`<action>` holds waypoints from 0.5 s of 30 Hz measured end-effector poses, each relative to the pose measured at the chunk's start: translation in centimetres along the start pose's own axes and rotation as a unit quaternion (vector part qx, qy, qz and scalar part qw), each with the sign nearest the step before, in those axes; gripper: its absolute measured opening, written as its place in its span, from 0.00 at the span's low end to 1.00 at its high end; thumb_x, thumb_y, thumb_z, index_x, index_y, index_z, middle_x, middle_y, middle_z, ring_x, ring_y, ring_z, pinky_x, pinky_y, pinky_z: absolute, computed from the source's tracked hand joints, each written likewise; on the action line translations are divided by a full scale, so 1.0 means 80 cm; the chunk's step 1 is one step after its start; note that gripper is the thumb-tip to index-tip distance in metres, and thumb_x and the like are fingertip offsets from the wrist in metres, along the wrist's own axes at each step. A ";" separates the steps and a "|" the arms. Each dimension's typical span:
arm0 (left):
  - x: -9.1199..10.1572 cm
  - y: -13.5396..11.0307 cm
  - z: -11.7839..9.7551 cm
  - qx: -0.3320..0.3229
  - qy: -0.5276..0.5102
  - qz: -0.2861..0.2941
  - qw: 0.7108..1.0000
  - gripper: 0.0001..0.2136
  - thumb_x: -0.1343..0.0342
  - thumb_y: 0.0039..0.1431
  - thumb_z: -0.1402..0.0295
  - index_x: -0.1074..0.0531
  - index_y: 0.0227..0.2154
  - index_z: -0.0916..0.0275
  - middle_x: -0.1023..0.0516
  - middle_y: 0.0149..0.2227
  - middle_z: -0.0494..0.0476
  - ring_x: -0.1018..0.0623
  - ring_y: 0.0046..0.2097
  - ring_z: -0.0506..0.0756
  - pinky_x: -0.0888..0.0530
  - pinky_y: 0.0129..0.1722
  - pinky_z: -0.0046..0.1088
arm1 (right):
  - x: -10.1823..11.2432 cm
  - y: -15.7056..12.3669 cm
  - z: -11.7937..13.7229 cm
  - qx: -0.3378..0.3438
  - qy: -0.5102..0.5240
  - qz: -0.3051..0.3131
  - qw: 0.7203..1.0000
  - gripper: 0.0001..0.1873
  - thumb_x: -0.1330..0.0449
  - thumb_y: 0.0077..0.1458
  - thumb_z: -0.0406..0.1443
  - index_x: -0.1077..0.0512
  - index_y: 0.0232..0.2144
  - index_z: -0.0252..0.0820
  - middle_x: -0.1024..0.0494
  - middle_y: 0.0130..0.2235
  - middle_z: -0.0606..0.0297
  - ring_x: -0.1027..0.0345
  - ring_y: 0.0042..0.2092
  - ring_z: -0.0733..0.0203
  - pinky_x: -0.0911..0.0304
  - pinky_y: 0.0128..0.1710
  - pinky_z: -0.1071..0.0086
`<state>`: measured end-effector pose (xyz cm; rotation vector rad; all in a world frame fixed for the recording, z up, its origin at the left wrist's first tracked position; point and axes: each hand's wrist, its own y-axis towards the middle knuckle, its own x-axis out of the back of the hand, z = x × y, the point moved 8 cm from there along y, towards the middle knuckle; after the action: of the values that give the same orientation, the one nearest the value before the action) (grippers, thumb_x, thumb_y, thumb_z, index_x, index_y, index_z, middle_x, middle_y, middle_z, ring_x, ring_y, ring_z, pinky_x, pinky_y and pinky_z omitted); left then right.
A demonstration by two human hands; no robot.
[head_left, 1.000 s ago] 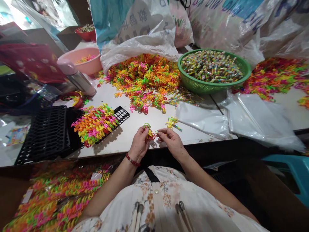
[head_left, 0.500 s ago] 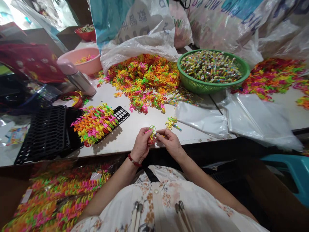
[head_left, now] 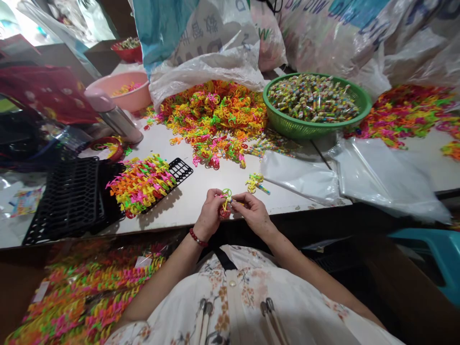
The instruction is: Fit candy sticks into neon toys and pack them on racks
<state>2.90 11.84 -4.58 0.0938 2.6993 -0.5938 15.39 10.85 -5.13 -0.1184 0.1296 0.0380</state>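
My left hand (head_left: 212,211) pinches a few small coloured plastic pieces (head_left: 225,203), green, yellow and red, with looped ends, just over the table's front edge. Facing it, my right hand (head_left: 253,211) is closed with thumb and forefinger on a small patterned tube, mostly hidden by the fingers, its end against those pieces. Just beyond my right hand lie a yellow looped piece (head_left: 252,185) and a patterned tube (head_left: 264,189). Left of my hands, a black plastic rack (head_left: 181,168) carries dense rows of coloured pieces (head_left: 143,184).
A large pile of coloured pieces (head_left: 215,115) spreads at the back. The green basket (head_left: 318,129) is full of patterned tubes. Clear plastic bags (head_left: 388,172) lie right, a steel flask (head_left: 122,122) and stacked black racks (head_left: 64,196) left. Below the table are bagged pieces (head_left: 89,287).
My hands stay almost in place. The left fingers have shifted slightly, and more of the green, yellow and red pieces shows between the hands.
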 end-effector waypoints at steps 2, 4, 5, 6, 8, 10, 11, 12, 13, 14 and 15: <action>0.001 0.000 -0.003 -0.017 0.023 -0.007 1.000 0.10 0.44 0.52 0.65 0.39 0.34 0.58 0.35 0.25 0.44 0.35 0.22 0.46 0.38 0.19 0.20 | -0.003 0.000 0.001 0.009 -0.004 0.011 1.000 0.16 0.34 0.50 0.45 0.25 0.37 0.41 0.22 0.33 0.66 0.29 0.33 0.64 0.31 0.36 0.69; 0.006 0.001 -0.007 -0.049 0.071 -0.030 0.996 0.10 0.46 0.57 0.60 0.38 0.33 0.59 0.35 0.26 0.46 0.34 0.24 0.47 0.36 0.21 0.20 | -0.005 -0.001 -0.001 0.011 -0.014 0.014 1.000 0.16 0.35 0.50 0.45 0.25 0.37 0.41 0.22 0.34 0.65 0.29 0.34 0.63 0.31 0.37 0.68; 0.009 0.001 -0.008 -0.065 0.098 -0.043 0.992 0.11 0.47 0.58 0.58 0.38 0.33 0.59 0.35 0.27 0.47 0.34 0.25 0.47 0.36 0.22 0.21 | -0.005 -0.001 -0.001 0.013 -0.021 0.013 1.000 0.16 0.35 0.51 0.45 0.25 0.37 0.41 0.22 0.34 0.65 0.29 0.34 0.63 0.31 0.38 0.68; 0.012 0.002 -0.008 -0.076 0.120 -0.055 0.988 0.12 0.48 0.60 0.56 0.38 0.32 0.59 0.35 0.27 0.47 0.34 0.25 0.47 0.36 0.22 0.21 | -0.005 -0.002 -0.001 0.016 -0.027 0.012 0.999 0.15 0.35 0.51 0.45 0.25 0.37 0.41 0.22 0.35 0.65 0.29 0.34 0.63 0.30 0.38 0.68; 0.017 0.004 -0.007 -0.091 0.140 -0.073 0.983 0.13 0.48 0.60 0.54 0.38 0.32 0.59 0.36 0.26 0.46 0.36 0.24 0.47 0.37 0.22 0.21 | -0.005 -0.003 0.000 0.026 -0.039 0.013 0.999 0.14 0.35 0.51 0.44 0.24 0.37 0.41 0.22 0.35 0.65 0.29 0.35 0.63 0.30 0.38 0.68; 0.022 0.006 -0.005 -0.104 0.137 -0.086 0.981 0.14 0.48 0.60 0.53 0.38 0.31 0.59 0.37 0.26 0.46 0.37 0.24 0.47 0.38 0.22 0.21 | -0.005 -0.004 0.001 0.031 -0.057 0.012 0.998 0.13 0.35 0.52 0.44 0.24 0.37 0.42 0.22 0.34 0.66 0.29 0.34 0.62 0.31 0.37 0.68; 0.024 0.007 -0.005 -0.110 0.134 -0.093 0.980 0.14 0.48 0.60 0.53 0.38 0.31 0.59 0.37 0.25 0.46 0.37 0.24 0.47 0.37 0.23 0.21 | -0.004 -0.004 0.003 0.033 -0.068 0.010 0.997 0.13 0.36 0.52 0.43 0.24 0.37 0.42 0.22 0.34 0.66 0.28 0.34 0.62 0.31 0.37 0.68; 0.026 0.007 -0.005 -0.113 0.131 -0.100 0.980 0.14 0.47 0.60 0.54 0.38 0.31 0.59 0.37 0.25 0.46 0.37 0.25 0.47 0.37 0.24 0.22 | -0.004 -0.004 0.005 0.036 -0.079 0.008 0.996 0.13 0.36 0.53 0.43 0.24 0.36 0.42 0.21 0.33 0.65 0.28 0.34 0.62 0.31 0.36 0.68; 0.027 0.008 -0.004 -0.113 0.131 -0.104 0.979 0.14 0.46 0.59 0.54 0.37 0.30 0.59 0.37 0.25 0.46 0.37 0.25 0.48 0.37 0.24 0.22 | -0.003 -0.004 0.007 0.041 -0.090 0.006 0.995 0.12 0.36 0.53 0.43 0.24 0.36 0.42 0.21 0.34 0.65 0.28 0.34 0.61 0.31 0.36 0.68; 0.026 0.009 -0.004 -0.111 0.133 -0.105 0.979 0.14 0.45 0.59 0.54 0.37 0.30 0.59 0.36 0.25 0.46 0.37 0.25 0.48 0.37 0.25 0.22 | -0.003 -0.004 0.011 0.050 -0.099 0.005 0.994 0.12 0.37 0.53 0.43 0.23 0.36 0.42 0.21 0.34 0.65 0.28 0.34 0.61 0.31 0.36 0.68; 0.025 0.009 -0.004 -0.108 0.137 -0.105 0.979 0.14 0.44 0.58 0.55 0.37 0.30 0.59 0.36 0.25 0.46 0.36 0.25 0.48 0.37 0.25 0.22 | -0.003 -0.004 0.015 0.061 -0.107 0.005 0.992 0.12 0.37 0.54 0.43 0.23 0.36 0.42 0.21 0.34 0.65 0.28 0.34 0.61 0.31 0.37 0.68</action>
<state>1.02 12.61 -5.36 -0.1814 3.0476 -0.3632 15.32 10.70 -3.88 0.0098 -0.0825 0.0517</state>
